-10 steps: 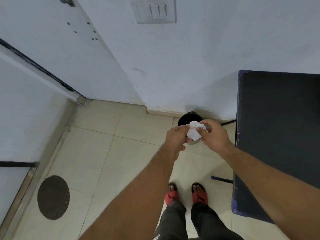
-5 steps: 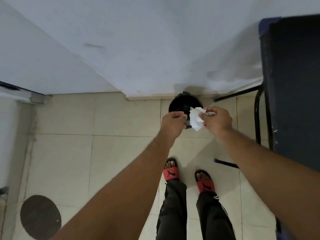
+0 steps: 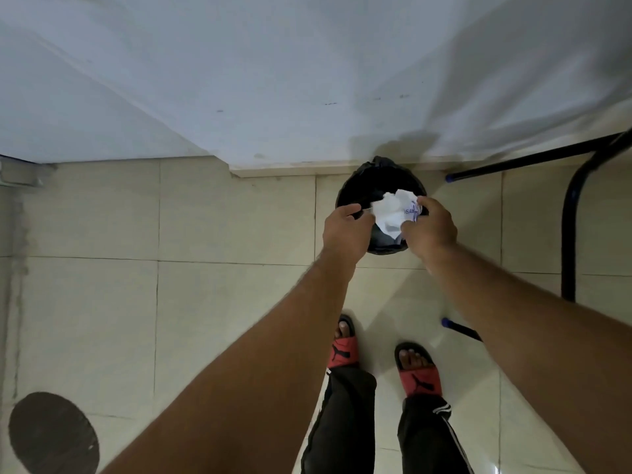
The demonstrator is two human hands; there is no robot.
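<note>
A crumpled white paper [image 3: 393, 213] with some blue print hangs right above a small bin lined with a black bag [image 3: 355, 189], which stands on the floor against the wall. My left hand [image 3: 345, 232] pinches the paper's left edge with curled fingers. My right hand [image 3: 429, 229] grips its right side. Both hands hover over the bin's near rim, and they hide part of its opening.
White wall [image 3: 307, 80] rises just behind the bin. Black metal table legs [image 3: 569, 234] stand to the right. My feet in red sandals [image 3: 345, 347] are on the beige tiles below the hands. A dark round floor cover [image 3: 51, 436] lies at the lower left.
The view has tilted down and drawn closer to the bin. Both hands with the paper now sit directly over the bin's opening, and my left hand has taken hold of the paper again.
</note>
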